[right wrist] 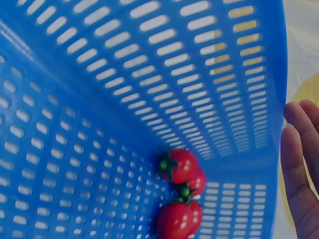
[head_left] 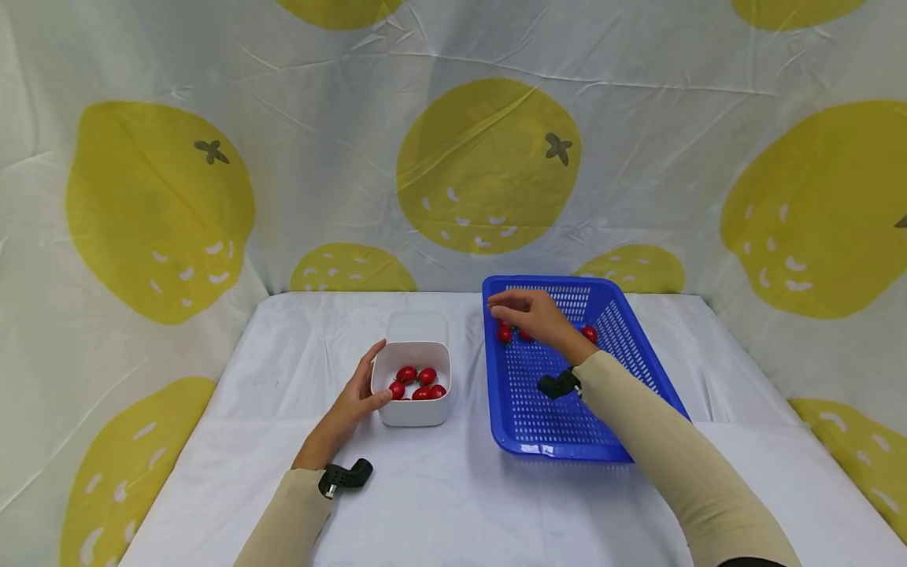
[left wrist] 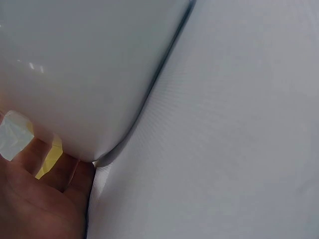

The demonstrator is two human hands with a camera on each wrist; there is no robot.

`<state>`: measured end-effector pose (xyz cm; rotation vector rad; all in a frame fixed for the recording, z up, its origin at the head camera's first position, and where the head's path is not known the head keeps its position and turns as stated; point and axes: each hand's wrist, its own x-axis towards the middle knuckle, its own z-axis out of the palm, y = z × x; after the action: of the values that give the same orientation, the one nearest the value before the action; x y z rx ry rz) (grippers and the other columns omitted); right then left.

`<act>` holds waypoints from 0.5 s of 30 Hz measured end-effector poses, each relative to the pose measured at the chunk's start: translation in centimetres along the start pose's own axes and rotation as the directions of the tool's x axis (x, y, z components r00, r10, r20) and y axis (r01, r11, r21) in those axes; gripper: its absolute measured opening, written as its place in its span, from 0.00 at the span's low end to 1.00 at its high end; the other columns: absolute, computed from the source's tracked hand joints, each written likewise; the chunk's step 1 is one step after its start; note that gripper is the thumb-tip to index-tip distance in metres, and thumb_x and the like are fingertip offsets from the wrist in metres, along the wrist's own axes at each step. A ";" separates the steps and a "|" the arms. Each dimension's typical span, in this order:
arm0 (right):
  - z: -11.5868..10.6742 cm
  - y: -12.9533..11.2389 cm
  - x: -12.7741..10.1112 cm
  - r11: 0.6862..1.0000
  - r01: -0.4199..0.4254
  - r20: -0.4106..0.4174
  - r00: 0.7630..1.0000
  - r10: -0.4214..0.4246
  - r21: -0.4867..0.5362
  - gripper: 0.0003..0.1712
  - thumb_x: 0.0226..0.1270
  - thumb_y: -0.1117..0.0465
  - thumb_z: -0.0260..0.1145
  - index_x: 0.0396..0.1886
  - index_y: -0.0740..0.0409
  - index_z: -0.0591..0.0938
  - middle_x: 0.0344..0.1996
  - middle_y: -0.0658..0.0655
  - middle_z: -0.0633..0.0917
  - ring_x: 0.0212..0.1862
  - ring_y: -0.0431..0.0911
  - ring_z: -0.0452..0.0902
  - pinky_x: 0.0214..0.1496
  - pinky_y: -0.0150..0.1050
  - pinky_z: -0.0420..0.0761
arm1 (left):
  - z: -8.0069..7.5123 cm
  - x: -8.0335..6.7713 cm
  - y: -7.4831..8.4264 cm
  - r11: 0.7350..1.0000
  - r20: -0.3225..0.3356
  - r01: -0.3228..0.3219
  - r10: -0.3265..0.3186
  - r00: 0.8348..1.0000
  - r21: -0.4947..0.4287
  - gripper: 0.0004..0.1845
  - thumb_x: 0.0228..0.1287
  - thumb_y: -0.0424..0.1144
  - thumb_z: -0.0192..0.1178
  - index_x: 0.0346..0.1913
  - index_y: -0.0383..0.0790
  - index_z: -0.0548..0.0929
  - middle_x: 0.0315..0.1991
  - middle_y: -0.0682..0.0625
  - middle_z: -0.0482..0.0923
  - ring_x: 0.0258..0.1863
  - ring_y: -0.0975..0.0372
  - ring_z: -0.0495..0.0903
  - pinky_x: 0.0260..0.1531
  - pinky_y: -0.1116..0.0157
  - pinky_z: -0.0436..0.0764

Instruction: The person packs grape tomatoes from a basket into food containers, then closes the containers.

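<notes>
My left hand (head_left: 363,384) rests against the left wall of a white container (head_left: 413,409), fingers along its side and thumb at the front corner. Several red cherry tomatoes (head_left: 418,382) lie inside it. In the left wrist view the container wall (left wrist: 75,74) fills the upper left, with my palm (left wrist: 35,199) beside it. My right hand (head_left: 530,313) hovers with relaxed fingers over the far left corner of a blue perforated basket (head_left: 560,425), empty, just above a few tomatoes (head_left: 505,335). The right wrist view shows those tomatoes (right wrist: 178,165) in the basket corner (right wrist: 99,99), my fingers (right wrist: 299,169) beside them.
A white lid (head_left: 418,324) lies just behind the container. One more tomato (head_left: 590,334) sits near the basket's far right. A white cloth (head_left: 439,504) covers the table, and a lemon-print curtain (head_left: 489,165) closes in the back and sides.
</notes>
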<state>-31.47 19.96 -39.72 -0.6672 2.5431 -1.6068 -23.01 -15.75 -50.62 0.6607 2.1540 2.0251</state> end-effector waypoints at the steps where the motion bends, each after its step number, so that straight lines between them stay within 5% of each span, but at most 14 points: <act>1: -0.1 0.0 -0.1 1.000 -0.001 -0.001 1.000 0.001 0.000 0.22 0.67 0.55 0.65 0.56 0.62 0.81 0.50 0.59 0.84 0.51 0.52 0.81 0.53 0.42 0.80 | 0.0 0.0 0.0 1.000 -0.002 0.004 -0.004 1.000 0.006 0.44 0.62 0.41 0.59 0.76 0.57 0.47 0.77 0.49 0.41 0.75 0.47 0.36 0.67 0.41 0.45; 8: -1.0 1.0 -0.2 0.999 -0.037 0.000 0.999 0.037 0.032 0.23 0.68 0.57 0.64 0.59 0.65 0.78 0.52 0.66 0.82 0.55 0.60 0.77 0.56 0.45 0.78 | 0.0 0.0 0.0 1.000 -0.001 0.000 0.000 1.000 0.004 0.43 0.62 0.41 0.59 0.76 0.61 0.49 0.77 0.51 0.40 0.75 0.51 0.33 0.68 0.41 0.41; 15: -2.0 1.2 -0.5 0.994 -0.094 -0.060 0.994 0.091 -0.051 0.23 0.68 0.56 0.64 0.58 0.64 0.79 0.52 0.62 0.83 0.54 0.55 0.79 0.57 0.47 0.77 | -0.1 0.0 -0.1 1.000 0.011 -0.011 0.011 1.000 -0.011 0.43 0.62 0.40 0.59 0.76 0.60 0.48 0.77 0.50 0.40 0.75 0.51 0.33 0.68 0.42 0.42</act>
<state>-31.96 22.25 -39.93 -0.5059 2.6244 -1.5556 -23.09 -15.86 -50.68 0.6822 2.1362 2.0329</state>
